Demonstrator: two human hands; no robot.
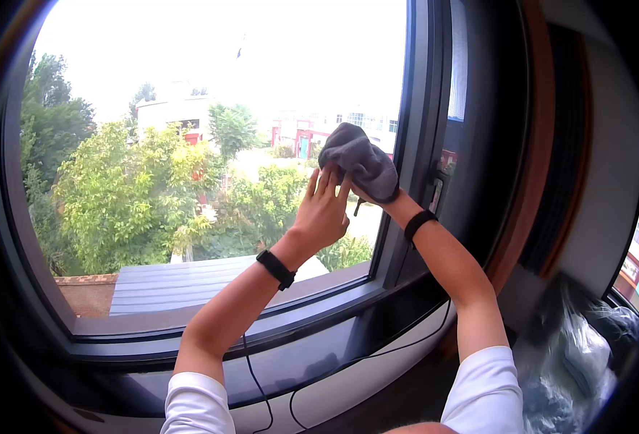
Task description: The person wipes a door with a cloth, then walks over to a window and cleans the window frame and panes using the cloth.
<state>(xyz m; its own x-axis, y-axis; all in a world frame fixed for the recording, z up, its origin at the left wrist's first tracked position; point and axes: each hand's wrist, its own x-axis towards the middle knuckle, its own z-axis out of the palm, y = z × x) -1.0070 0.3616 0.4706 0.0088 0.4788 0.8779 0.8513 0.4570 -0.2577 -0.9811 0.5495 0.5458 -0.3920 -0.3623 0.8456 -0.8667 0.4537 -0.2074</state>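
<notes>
A dark grey cloth point(359, 159) is bunched over my right hand point(368, 195) in front of the window glass point(261, 65). The cloth hides most of that hand's fingers, and only its lower edge and wrist show. My left hand point(324, 217) is raised just left of it, fingers stretched out and slightly apart. Its fingertips reach the lower left edge of the cloth. Whether the left palm touches the pane is hard to tell. Each wrist wears a black band.
A dark window frame point(388, 249) with a handle point(437, 192) borders the pane on the right. Thin black cables point(377, 354) run across the sill point(211, 376). Clear plastic wrapping point(572, 347) lies at lower right. Outside are trees and buildings.
</notes>
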